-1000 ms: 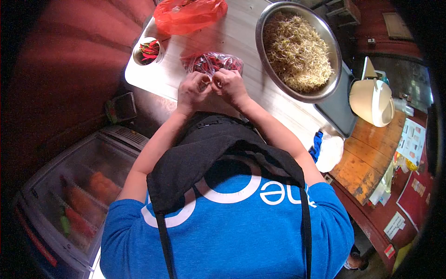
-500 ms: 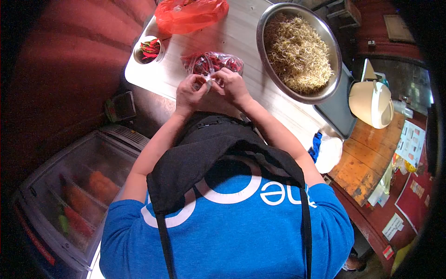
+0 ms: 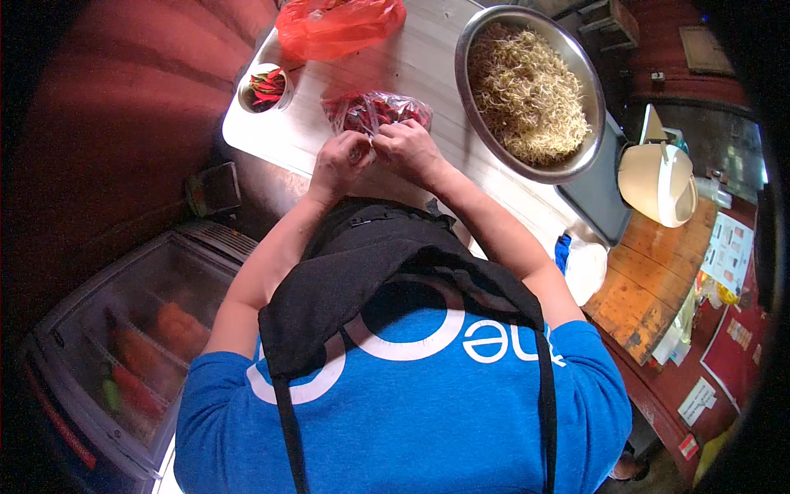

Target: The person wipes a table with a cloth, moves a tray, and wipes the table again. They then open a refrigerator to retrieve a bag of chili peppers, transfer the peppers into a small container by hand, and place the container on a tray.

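Note:
A clear plastic bag (image 3: 378, 111) with dark red contents lies on the white table (image 3: 317, 95). Its gathered neck points toward my body, and both hands pinch it there, close together. My left hand (image 3: 341, 162) is closed on the left side of the neck. On the right side my right hand (image 3: 406, 148) has its fingers curled over the plastic. The fingertips of the two hands nearly touch, and they partly hide the neck between them.
Beyond the bag lies a red plastic bag (image 3: 339, 29). A white cup (image 3: 285, 89) of red chilies stands at the left corner. A large metal bowl (image 3: 594, 123) of sprouts is at the right, near a grey tray (image 3: 594, 210) and a cream container (image 3: 650, 181).
My right hand has turned so its back shows more, with its fingers curled further over the bag's neck. My right elbow has moved outward slightly. The hands have drawn closer together.

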### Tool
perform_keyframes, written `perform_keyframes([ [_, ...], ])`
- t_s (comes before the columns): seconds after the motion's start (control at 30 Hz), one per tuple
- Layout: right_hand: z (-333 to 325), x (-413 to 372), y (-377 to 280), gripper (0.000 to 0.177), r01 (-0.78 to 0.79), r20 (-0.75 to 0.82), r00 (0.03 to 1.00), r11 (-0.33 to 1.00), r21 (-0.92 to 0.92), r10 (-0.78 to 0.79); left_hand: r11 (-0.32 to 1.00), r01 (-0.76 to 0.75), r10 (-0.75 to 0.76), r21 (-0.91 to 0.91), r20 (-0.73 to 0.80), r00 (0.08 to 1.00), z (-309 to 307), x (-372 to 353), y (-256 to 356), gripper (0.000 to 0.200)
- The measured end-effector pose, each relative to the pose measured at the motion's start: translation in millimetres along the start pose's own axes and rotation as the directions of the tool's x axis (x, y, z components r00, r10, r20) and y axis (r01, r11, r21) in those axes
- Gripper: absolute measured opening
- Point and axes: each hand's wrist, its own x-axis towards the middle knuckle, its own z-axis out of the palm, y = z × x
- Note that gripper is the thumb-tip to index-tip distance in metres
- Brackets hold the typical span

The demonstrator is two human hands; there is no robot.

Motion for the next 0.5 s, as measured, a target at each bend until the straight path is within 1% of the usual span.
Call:
perform_keyframes([
  [0.1, -4.5, 3.1, -2.5, 0.009, 0.037, -0.046, 0.998, 0.999, 0.014, -0.036, 0.999, -0.035, 0.035, 0.006, -0.001, 0.999, 1.4, 0.6, -3.2, 0.023],
  [0.17, -4.8, 4.2, -2.6, 0.009, -0.027, -0.032, 0.999, 0.989, 0.146, 0.032, 0.999, -0.052, 0.052, 0.009, -0.004, 0.999, 2.9, 1.4, -5.9, 0.023],
  [0.2, -3.0, 4.3, -3.0, 0.009, -0.027, -0.032, 0.999, 0.989, 0.146, 0.032, 0.999, -0.045, 0.045, 0.031, -0.003, 0.999, 3.8, 2.0, -6.9, 0.023],
  [0.27, 3.1, 5.5, -4.7, 0.010, -0.105, -0.105, 0.986, 0.976, 0.189, 0.126, 0.998, -0.038, 0.038, 0.054, -0.005, 0.999, 4.9, 3.4, -8.0, 0.022],
  [0.3, 5.9, 5.5, -5.3, 0.010, -0.103, -0.105, 0.987, 0.977, 0.189, 0.124, 0.998, -0.046, 0.048, 0.043, -0.040, 0.998, 6.0, 3.9, -8.3, 0.022],
  [0.33, 7.3, 5.4, -7.2, 0.010, -0.157, -0.135, 0.973, 0.968, 0.198, 0.186, 0.998, -0.055, 0.058, 0.033, -0.074, 0.996, 6.6, 4.8, -7.5, 0.021],
  [0.37, 8.5, 5.4, -8.5, 0.010, -0.210, -0.166, 0.955, 0.955, 0.208, 0.246, 0.998, -0.055, 0.058, 0.033, -0.075, 0.996, 7.0, 4.8, -6.4, 0.021],
  [0.4, 9.7, 5.5, -9.7, 0.010, -0.211, -0.165, 0.955, 0.955, 0.208, 0.247, 0.995, -0.061, 0.069, 0.073, -0.106, 0.992, 7.2, 3.8, -4.6, 0.020],
  [0.43, 10.3, 5.9, -10.9, 0.011, -0.241, -0.184, 0.942, 0.947, 0.213, 0.281, 0.991, -0.066, 0.081, 0.113, -0.137, 0.987, 7.8, 3.5, -3.3, 0.019],
  [0.47, 11.1, 6.0, -12.3, 0.012, -0.271, -0.204, 0.927, 0.937, 0.219, 0.316, 0.992, -0.064, 0.080, 0.112, -0.137, 0.987, 10.0, 2.8, -3.9, 0.019],
  [0.5, 11.8, 5.6, -13.8, 0.012, -0.272, -0.202, 0.927, 0.937, 0.219, 0.317, 0.999, 0.034, -0.029, 0.029, -0.142, 0.989, 13.7, 0.7, -5.6, 0.019],
])
